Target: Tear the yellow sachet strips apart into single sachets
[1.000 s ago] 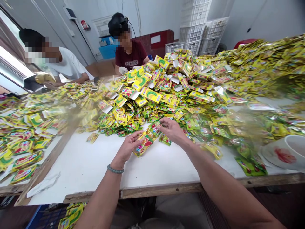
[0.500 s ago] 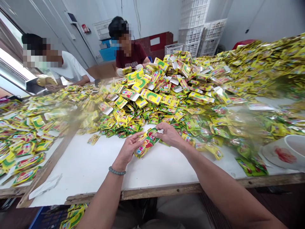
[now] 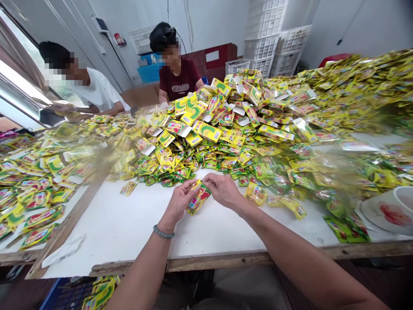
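My left hand (image 3: pixel 178 201) and my right hand (image 3: pixel 223 189) meet over the white table (image 3: pixel 129 224), both closed on a small stack of yellow-green sachets (image 3: pixel 198 199). The left hand cups the stack from below-left; the right hand's fingers pinch its top edge. Just beyond lies a huge heap of the same sachets (image 3: pixel 245 129), mixed with yellow folded cartons (image 3: pixel 206 130). A bead bracelet circles my left wrist.
Two other people sit at the far side, one in a maroon shirt (image 3: pixel 179 82), one in white (image 3: pixel 97 92). White crates (image 3: pixel 267 47) are stacked at the back. A white bowl with a red flower (image 3: pixel 390 211) stands at right. A blue crate of sachets (image 3: pixel 93 295) sits under the table.
My right hand drew back from the heap toward my left hand and brought a sachet onto the stack. Both hands shifted slightly nearer to me.
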Available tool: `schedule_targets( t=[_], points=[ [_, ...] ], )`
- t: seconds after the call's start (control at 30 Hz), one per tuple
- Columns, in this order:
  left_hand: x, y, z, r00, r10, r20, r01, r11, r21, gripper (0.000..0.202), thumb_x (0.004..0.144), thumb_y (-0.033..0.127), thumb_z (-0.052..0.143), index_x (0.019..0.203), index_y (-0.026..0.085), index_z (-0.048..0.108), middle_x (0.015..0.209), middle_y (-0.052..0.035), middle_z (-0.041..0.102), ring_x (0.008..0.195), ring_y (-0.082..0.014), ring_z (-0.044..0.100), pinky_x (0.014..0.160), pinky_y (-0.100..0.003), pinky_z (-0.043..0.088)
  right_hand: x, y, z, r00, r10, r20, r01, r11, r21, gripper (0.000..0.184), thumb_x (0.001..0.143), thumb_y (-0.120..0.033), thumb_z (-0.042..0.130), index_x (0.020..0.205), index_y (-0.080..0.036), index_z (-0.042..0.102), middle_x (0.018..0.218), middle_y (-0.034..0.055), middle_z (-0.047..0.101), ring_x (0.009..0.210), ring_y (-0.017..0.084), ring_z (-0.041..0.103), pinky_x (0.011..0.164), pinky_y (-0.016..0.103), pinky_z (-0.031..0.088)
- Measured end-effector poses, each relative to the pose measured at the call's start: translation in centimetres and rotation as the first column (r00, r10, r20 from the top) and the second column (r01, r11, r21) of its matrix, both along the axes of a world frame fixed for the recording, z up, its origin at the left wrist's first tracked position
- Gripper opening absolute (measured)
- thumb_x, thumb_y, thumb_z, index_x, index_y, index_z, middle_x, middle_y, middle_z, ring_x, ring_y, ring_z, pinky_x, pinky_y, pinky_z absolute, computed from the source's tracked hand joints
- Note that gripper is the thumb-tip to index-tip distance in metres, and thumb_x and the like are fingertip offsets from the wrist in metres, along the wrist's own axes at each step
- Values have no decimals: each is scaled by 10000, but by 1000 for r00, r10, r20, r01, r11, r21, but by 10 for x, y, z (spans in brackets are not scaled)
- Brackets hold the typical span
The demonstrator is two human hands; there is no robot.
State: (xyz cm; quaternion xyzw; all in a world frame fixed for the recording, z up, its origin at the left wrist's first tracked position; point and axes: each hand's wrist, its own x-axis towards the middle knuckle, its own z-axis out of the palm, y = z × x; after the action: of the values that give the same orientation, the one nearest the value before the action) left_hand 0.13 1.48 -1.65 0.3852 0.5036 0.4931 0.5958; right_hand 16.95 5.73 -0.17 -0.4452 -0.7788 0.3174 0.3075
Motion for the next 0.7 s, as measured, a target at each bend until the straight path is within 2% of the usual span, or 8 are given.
schedule_targets(
  t=[0.1, 0.2, 0.3, 0.37, 0.4, 0.5, 0.6, 0.7],
  points=[
    [2, 0, 0, 1000, -9, 3, 9, 1000, 13, 541, 622, 376, 835, 1070, 132, 657, 859, -55, 744, 742, -180, 689, 719, -291, 530, -3, -5, 7, 997, 77, 1, -76, 993, -86, 288, 829, -138, 483, 1104, -199, 545, 665, -31, 679, 574, 132, 537, 600, 233, 349],
    [5, 1, 2, 999, 18, 47, -19, 1000, 20, 534, 621, 376, 836, 1056, 138, 638, 842, -45, 736, 709, -163, 686, 670, -264, 533, -2, -7, 11, 989, 121, -89, -133, 981, -141, 381, 829, -182, 532, 1203, -206, 462, 704, -37, 700, 590, 137, 559, 609, 239, 376],
    [7, 2, 6, 990, 84, 111, -89, 995, 41, 558, 654, 392, 816, 1102, 176, 563, 826, -21, 715, 646, -142, 672, 616, -257, 550, 2, -3, 10, 965, -31, -262, 17, 998, -55, 349, 825, -230, 580, 1167, -216, 511, 904, 18, 726, 765, 154, 616, 704, 268, 432],
    [8, 2, 9, 981, 129, 144, -138, 989, 58, 589, 682, 405, 794, 1154, 222, 492, 850, 1, 700, 614, -131, 661, 601, -276, 571, 3, 1, 6, 924, -150, -351, 159, 987, -3, 277, 804, -268, 623, 1074, -213, 596, 1022, 55, 706, 903, 181, 611, 758, 294, 450],
    [8, 1, 10, 977, 146, 154, -157, 985, 65, 600, 695, 408, 784, 1174, 243, 463, 879, 8, 693, 611, -126, 657, 604, -288, 582, 3, 4, 3, 910, -169, -378, 180, 984, -7, 249, 789, -293, 645, 1023, -210, 634, 1045, 66, 696, 929, 193, 603, 757, 301, 458],
    [7, -1, 13, 973, 154, 171, -171, 981, 88, 579, 734, 412, 749, 1202, 270, 439, 960, 11, 671, 645, -119, 657, 632, -315, 606, -3, 8, -8, 882, -83, -464, 35, 993, -113, 249, 764, -362, 669, 954, -203, 697, 996, 70, 696, 856, 191, 603, 716, 304, 481],
    [6, -4, 14, 979, 105, 172, -122, 989, 86, 524, 769, 416, 716, 1206, 268, 468, 958, 5, 659, 648, -118, 652, 619, -321, 613, -9, 7, -15, 838, 25, -544, -139, 976, -170, 252, 812, -398, 609, 927, -201, 716, 899, 48, 695, 806, 172, 604, 739, 302, 485],
    [5, -5, 15, 984, 57, 169, -73, 993, 90, 522, 776, 389, 716, 1220, 265, 469, 917, 8, 657, 626, -108, 644, 608, -307, 613, -8, 5, -12, 855, 86, -512, -194, 968, -161, 269, 853, -406, 553, 873, -193, 716, 828, 32, 666, 770, 157, 574, 714, 281, 464]
  ],
)
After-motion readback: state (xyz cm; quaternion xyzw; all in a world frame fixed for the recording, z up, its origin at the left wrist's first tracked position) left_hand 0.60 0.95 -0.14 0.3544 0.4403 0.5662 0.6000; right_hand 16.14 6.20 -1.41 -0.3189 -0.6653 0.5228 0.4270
